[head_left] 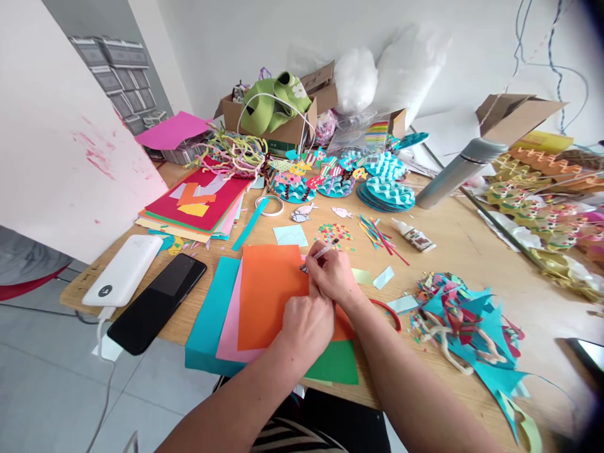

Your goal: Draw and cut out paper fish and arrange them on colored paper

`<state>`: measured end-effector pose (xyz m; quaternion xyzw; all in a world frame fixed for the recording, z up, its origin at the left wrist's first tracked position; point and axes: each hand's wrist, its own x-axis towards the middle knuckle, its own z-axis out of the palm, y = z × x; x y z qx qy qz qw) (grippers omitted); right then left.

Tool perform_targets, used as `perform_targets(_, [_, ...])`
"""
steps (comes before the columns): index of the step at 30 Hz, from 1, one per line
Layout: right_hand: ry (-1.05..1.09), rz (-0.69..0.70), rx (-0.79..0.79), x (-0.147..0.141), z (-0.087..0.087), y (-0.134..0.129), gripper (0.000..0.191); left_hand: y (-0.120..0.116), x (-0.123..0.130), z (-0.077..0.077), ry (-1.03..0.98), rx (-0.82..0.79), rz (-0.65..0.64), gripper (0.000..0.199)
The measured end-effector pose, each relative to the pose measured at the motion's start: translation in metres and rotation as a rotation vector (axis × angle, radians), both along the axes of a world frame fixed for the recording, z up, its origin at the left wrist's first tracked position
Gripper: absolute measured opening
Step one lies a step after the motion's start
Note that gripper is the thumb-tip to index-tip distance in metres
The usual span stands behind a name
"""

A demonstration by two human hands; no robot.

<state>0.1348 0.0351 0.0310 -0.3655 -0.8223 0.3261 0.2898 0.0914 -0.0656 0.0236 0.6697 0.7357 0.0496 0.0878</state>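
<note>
My right hand (333,270) is closed round a slim white pen (325,249) with a dark end, its tip hidden behind the fingers. Just beside those fingers, a small grey-and-white piece (303,268) lies at the edge of the orange paper (268,296). My left hand (309,324) rests on the orange sheet with curled fingers, touching or almost touching my right hand; what it grips is hidden. Beneath are pink paper (229,340), blue paper (207,333) and green paper (337,363). Red scissor handles (389,314) stick out beside my right forearm.
A black phone (158,302) and white power bank (123,270) lie left. Paper scraps (472,327) are heaped right, near a glue bottle (414,235) and grey flask (460,173). Blue wavy discs (389,192) and fish cut-outs (303,212) sit behind.
</note>
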Motion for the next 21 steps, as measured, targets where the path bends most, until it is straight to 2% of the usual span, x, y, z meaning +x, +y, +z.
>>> perform_targets(21, [-0.010,0.020,-0.005,-0.0010,-0.0018,0.0003,0.011,-0.0005,0.0017,-0.0039,-0.017,0.020,0.007,0.031])
